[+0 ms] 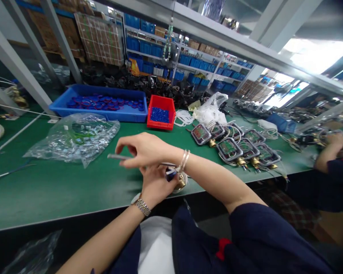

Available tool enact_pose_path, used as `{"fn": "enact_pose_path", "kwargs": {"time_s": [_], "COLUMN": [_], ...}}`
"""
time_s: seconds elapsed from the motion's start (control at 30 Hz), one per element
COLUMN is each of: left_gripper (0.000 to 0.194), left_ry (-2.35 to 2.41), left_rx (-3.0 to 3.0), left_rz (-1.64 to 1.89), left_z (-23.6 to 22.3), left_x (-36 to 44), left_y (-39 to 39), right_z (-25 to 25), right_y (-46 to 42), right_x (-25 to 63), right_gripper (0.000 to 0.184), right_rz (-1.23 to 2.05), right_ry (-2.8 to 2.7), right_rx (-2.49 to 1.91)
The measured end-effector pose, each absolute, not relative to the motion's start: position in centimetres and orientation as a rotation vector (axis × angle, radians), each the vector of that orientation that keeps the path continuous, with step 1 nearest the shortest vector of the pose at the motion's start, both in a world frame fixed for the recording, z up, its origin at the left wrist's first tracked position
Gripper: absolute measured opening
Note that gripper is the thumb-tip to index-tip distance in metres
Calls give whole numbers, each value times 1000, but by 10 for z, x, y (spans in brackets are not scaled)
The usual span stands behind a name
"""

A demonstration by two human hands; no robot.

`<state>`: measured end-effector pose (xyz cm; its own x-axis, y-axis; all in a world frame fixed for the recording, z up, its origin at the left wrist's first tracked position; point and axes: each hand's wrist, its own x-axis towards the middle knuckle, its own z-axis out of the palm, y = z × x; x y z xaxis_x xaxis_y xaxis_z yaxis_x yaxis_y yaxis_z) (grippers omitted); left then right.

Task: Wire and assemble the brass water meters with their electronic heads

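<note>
My right hand (143,149) reaches across to the left above the green table (60,186), its fingers pinched on a thin grey rod-like tool (116,156). Beneath it, my left hand (156,182), with a metal watch at the wrist, is closed round a small part with a brass fitting and white wire (180,182); most of that part is hidden by my right wrist. A clear plastic bag of small metal parts (74,139) lies just left of both hands.
A blue tray of blue rings (100,103) and a red bin of blue pieces (161,112) stand at the back. Several framed devices with brass fittings (237,146) lie to the right. Another person's arm (330,150) rests at the far right. The table's front edge is near.
</note>
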<state>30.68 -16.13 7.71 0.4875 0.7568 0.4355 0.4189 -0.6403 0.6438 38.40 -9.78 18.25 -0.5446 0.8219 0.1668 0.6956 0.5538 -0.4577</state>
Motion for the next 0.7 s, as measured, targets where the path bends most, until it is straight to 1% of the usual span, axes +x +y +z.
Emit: {"fn": "enact_pose_path", "kwargs": {"time_s": [0.07, 0.1, 0.13, 0.23, 0.3, 0.4, 0.43, 0.5, 0.57, 0.7], "left_gripper": [18, 18, 17, 18, 18, 19, 19, 22, 31, 65], "left_ry": [984, 999, 999, 984, 996, 1024, 1032, 1010, 907, 707], "left_rx": [2326, 2334, 2344, 2347, 2338, 2338, 2342, 2361, 2396, 2459], "left_rz": [981, 973, 966, 946, 932, 908, 899, 870, 840, 728], "left_z": [78, 79, 80, 82, 82, 81, 81, 81, 82, 79], "left_x": [305, 304, 303, 303, 305, 308, 308, 306, 301, 286], "left_y": [-162, -162, -162, -162, -162, -163, -162, -158, -151, -133], "right_z": [166, 156, 145, 109, 85, 58, 52, 47, 48, 60], "right_y": [-54, -40, -34, -58, -102, -180, -202, -234, -246, -236], "right_x": [408, 425, 445, 507, 538, 560, 562, 563, 564, 573], "right_gripper": [37, 39, 36, 10, 24, 30, 38, 46, 44, 40], "right_rz": [654, 647, 631, 578, 515, 352, 289, 185, 127, 100], "right_ry": [-2185, -2113, -2053, -1866, -1739, -1569, -1532, -1523, -1610, -1919], "right_rx": [-1500, -1595, -1672, -1895, -2021, -2147, -2169, -2163, -2098, -1919]}}
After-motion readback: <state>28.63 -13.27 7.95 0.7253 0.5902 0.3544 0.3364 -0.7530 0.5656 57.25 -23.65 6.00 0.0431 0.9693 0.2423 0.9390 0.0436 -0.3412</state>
